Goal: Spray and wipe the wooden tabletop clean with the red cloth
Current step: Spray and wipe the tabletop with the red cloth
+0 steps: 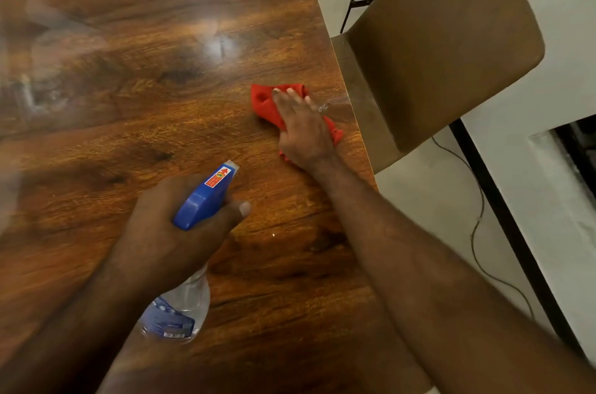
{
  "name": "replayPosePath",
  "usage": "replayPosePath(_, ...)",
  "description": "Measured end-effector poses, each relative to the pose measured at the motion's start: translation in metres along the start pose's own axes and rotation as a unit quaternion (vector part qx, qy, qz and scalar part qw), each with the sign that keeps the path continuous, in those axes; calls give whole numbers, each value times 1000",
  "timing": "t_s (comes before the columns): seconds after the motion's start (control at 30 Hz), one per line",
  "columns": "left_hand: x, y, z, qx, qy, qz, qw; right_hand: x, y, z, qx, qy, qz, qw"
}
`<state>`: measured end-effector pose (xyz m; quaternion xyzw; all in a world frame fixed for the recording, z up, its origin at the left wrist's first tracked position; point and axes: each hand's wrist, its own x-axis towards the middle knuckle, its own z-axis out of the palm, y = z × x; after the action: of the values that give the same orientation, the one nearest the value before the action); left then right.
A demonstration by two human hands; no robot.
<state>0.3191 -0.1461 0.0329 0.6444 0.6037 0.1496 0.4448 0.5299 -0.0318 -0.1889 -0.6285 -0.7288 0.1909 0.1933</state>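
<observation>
Blue-topped spray bottle (206, 197) (clear body) in left hand (159, 232).

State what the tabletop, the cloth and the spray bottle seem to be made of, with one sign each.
Tabletop: wood or wood-look laminate, glossy; grain pattern, bright reflections.
Cloth: soft red fabric, matte; crumpled folds under the right hand.
Spray bottle: probably plastic; see-through body, opaque blue head.
</observation>
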Motion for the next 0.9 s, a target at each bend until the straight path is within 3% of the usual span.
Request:
replayPosePath(0.17, -8, -4, 3, 9, 7, 5, 1000, 1, 39, -31, -21, 40, 102, 994)
replayPosePath(0.37, -24, -11, 9, 10, 15, 23, 1000, -22, 37, -42, -9, 28, 197, 980)
replayPosePath(0.63, -53, -16, 22, 13, 19, 39, 999, -94, 35, -49, -18, 7, 191, 981)
replayPosePath(0.9, -104, -28, 23, -14, 36, 29, 999, -158, 33, -33, -69, 36, 129, 989)
